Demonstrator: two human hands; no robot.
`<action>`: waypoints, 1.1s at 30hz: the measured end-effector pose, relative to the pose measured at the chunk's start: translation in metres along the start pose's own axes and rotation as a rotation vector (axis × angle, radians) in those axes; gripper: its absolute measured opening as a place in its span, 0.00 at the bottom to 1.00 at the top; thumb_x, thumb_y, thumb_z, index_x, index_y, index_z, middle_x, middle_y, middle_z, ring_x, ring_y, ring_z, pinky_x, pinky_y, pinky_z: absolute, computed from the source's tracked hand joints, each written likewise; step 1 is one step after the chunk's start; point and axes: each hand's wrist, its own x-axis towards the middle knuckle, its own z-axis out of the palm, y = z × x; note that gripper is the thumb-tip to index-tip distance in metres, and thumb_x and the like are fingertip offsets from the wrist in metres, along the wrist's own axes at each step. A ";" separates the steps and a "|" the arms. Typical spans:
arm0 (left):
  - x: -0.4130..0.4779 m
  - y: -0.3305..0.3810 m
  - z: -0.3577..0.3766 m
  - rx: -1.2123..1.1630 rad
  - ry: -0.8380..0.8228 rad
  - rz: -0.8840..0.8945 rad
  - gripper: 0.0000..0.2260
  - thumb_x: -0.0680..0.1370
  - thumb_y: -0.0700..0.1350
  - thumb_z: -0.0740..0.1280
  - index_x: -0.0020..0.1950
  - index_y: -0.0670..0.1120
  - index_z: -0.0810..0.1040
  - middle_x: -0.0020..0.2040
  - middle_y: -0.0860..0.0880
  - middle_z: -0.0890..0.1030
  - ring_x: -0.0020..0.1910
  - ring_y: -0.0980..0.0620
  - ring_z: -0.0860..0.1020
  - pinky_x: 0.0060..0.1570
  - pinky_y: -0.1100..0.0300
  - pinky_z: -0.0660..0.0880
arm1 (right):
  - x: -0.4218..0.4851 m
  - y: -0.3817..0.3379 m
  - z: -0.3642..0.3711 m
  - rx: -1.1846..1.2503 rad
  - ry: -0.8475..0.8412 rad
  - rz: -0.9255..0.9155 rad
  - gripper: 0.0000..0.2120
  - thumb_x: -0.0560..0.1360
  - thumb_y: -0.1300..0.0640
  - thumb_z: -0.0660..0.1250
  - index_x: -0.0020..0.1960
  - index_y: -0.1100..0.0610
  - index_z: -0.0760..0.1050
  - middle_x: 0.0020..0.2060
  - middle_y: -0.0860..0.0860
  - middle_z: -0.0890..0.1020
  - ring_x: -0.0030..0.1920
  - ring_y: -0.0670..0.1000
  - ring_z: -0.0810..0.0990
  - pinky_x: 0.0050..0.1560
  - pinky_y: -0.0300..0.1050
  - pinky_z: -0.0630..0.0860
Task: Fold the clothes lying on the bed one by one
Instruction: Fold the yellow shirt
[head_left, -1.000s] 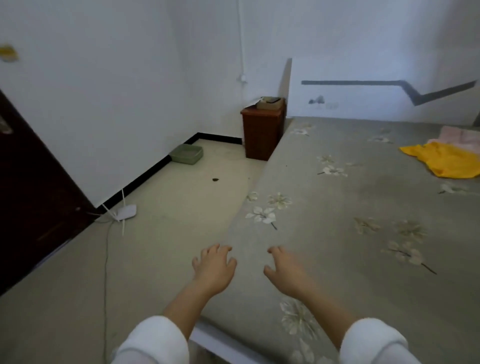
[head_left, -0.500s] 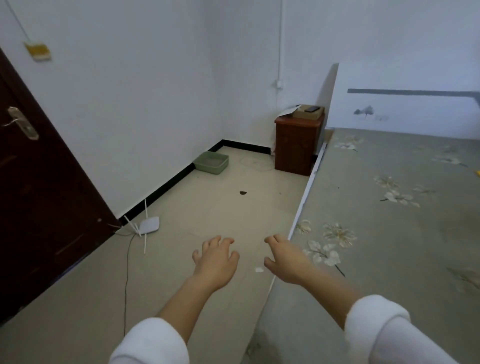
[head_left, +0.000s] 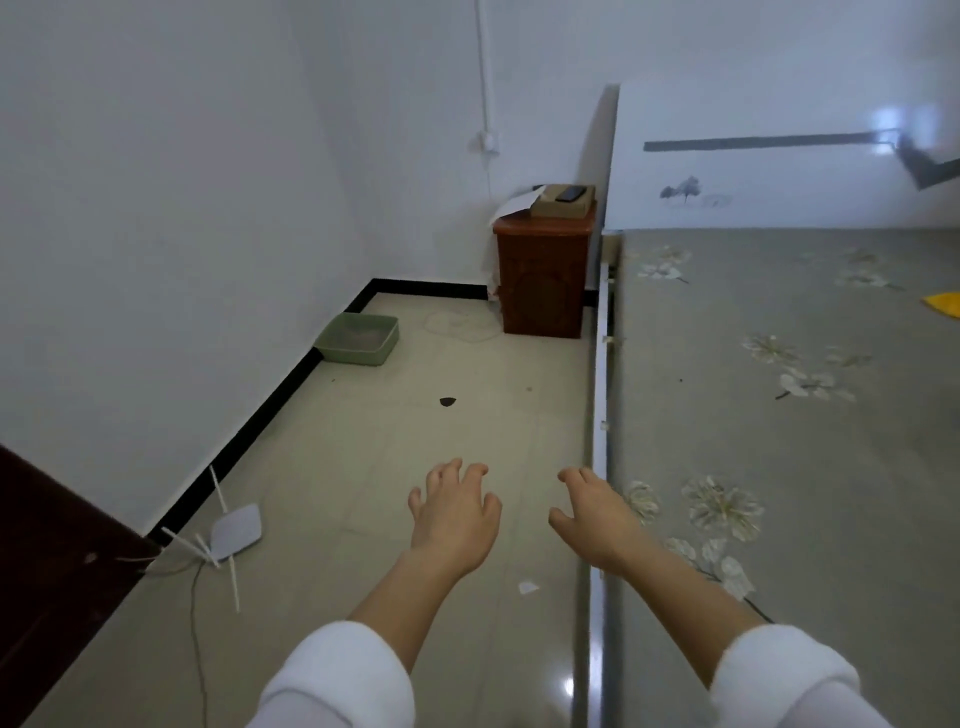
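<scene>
- One green tray (head_left: 358, 339) sits on the floor by the wall, far ahead of the left hand (head_left: 454, 514). Something pale lies in the bottom of it, but I cannot tell what.
- One cardboard box (head_left: 563, 205) sits on top of one brown cabinet (head_left: 543, 275), far ahead of both hands. One dark phone (head_left: 570, 194) lies on the box.
- Both hands are out in front, palms down, with the fingers spread and a little bent. They hold nothing.
- The left hand is over the floor. The right hand (head_left: 592, 514) is over the edge of the bed (head_left: 779, 467).
- One yellow cloth (head_left: 943, 304) lies on the bed, far ahead and to the right of the right hand. Only its corner shows.
- One white router (head_left: 236, 530) lies on the floor to the left of the left hand.
- Two small scraps lie on the floor: a dark scrap (head_left: 447, 401) ahead of the left hand, and a white scrap (head_left: 527, 587) between the two arms.
</scene>
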 end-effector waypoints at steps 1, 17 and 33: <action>0.016 0.001 -0.001 0.009 -0.004 0.024 0.20 0.82 0.50 0.52 0.74 0.52 0.61 0.77 0.47 0.57 0.76 0.48 0.51 0.72 0.45 0.49 | 0.009 0.000 -0.002 0.000 0.005 0.029 0.24 0.79 0.48 0.58 0.72 0.57 0.61 0.68 0.55 0.68 0.65 0.56 0.70 0.63 0.50 0.70; 0.264 0.059 -0.033 0.066 -0.147 0.459 0.19 0.81 0.49 0.53 0.73 0.51 0.63 0.72 0.48 0.65 0.71 0.47 0.61 0.69 0.46 0.55 | 0.150 0.034 -0.071 0.025 0.146 0.480 0.24 0.79 0.49 0.58 0.72 0.56 0.61 0.68 0.55 0.68 0.66 0.56 0.70 0.64 0.50 0.69; 0.506 0.284 -0.006 0.067 -0.303 0.753 0.21 0.81 0.50 0.54 0.74 0.51 0.62 0.74 0.49 0.63 0.73 0.47 0.59 0.71 0.48 0.56 | 0.304 0.225 -0.220 0.109 0.246 0.840 0.27 0.79 0.48 0.58 0.74 0.57 0.58 0.71 0.55 0.65 0.69 0.57 0.68 0.66 0.51 0.68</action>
